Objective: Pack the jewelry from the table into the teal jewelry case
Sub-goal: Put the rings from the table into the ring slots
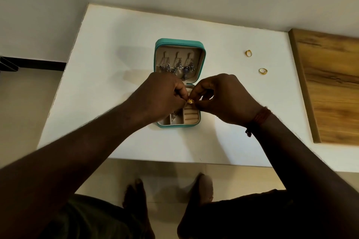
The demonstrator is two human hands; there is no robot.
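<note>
The teal jewelry case [203, 58] lies open in the middle of the white table [108, 75]. Several silver dangling earrings [175, 67] hang in its upright lid. Above the case's lower tray, my left hand [161, 95] and my right hand [223, 97] meet and both pinch a small gold ring [190, 101]. Beige ring rolls [191, 116] and a small compartment with a silver piece [174, 115] show below my fingers. Two gold rings lie on the table to the right, one farther back [248, 53] and one nearer [263, 71].
A wooden board [334, 87] covers the table's right side. The table's front edge runs just above my bare feet [136, 194] on the tiled floor. A wall stands behind the table.
</note>
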